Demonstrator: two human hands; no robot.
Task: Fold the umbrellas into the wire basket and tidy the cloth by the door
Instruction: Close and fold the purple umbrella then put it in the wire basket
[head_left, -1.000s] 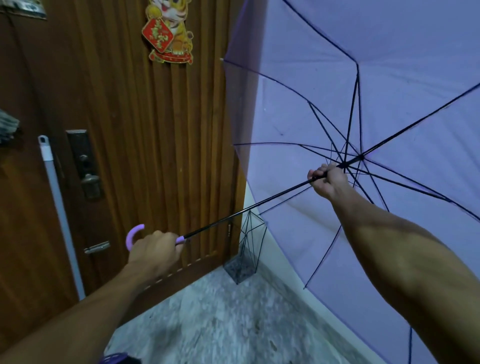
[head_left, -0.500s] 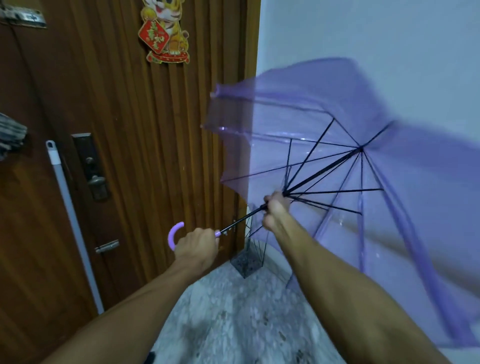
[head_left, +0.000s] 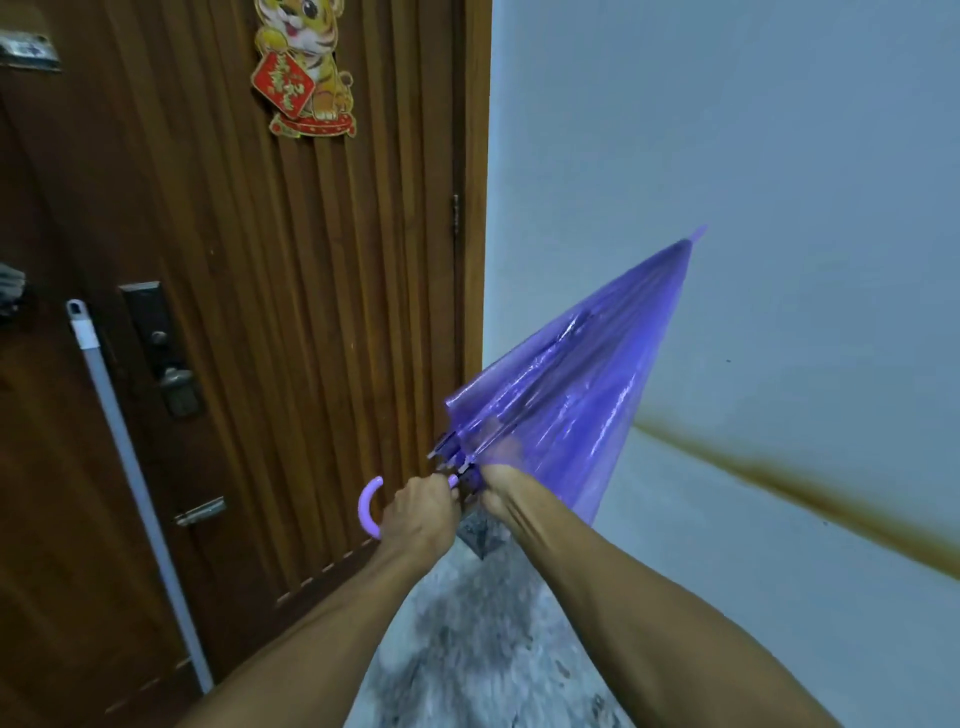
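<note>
Purple umbrella (head_left: 566, 400), canopy collapsed into a loose cone, held out in front of the wooden door (head_left: 291, 322), right by its hinge edge. Tip aimed up and away toward the grey wall (head_left: 753, 156), just right of the door. Left hand (head_left: 422, 512) low against the door's bottom corner, fingers clenched round the shaft just above the curved lilac handle (head_left: 370, 506), hook sticking out toward the door. Right hand (head_left: 496, 486) just beside the left, pushed in under the canopy's open rim; fingers tucked behind the plastic, so cannot tell how they grasp, only that they disappear where the ribs gather. Folds of the canopy slack, not wrapped. Wire basket (head_left: 480, 535) barely peeking out beneath both wrists, on the floor at the foot of the door frame, mostly hidden by the arms. Speckled stone floor (head_left: 483, 649) spreading below. On the door: tiger decoration (head_left: 306, 67) high up, dark lock plate (head_left: 161, 348) lower left. Pale pole (head_left: 130, 483) leaning against the door left of the lock. Brown streak (head_left: 805, 493) running across the wall, well right of the door.
</note>
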